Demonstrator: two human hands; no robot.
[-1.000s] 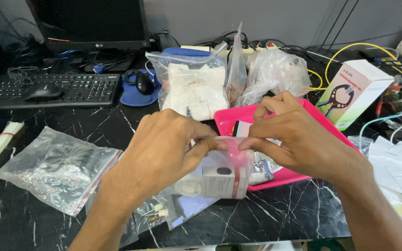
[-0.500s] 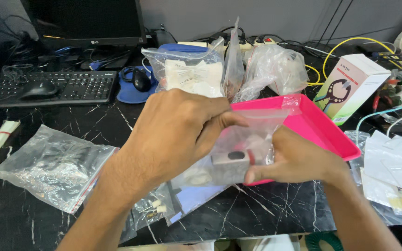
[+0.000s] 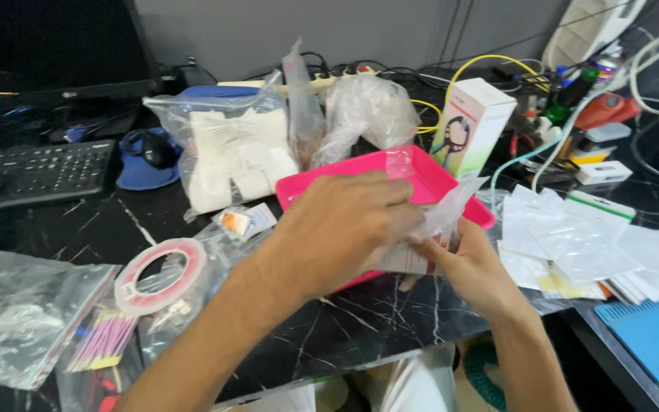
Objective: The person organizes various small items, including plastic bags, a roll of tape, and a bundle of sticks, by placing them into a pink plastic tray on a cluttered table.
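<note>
Glossy black marble-look table [image 3: 390, 320], shiny pink plastic tray [image 3: 421, 172], crinkly clear plastic bag [image 3: 451, 210], smooth cardboard box [image 3: 476, 122]

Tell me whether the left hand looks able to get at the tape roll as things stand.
Probably yes: the left hand is busy on the clear bag, but the tape roll lies uncovered beside that forearm.

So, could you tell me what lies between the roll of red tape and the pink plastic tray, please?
In the head view, a small clear bag with an orange part lies between the red tape roll and the pink plastic tray.
</note>
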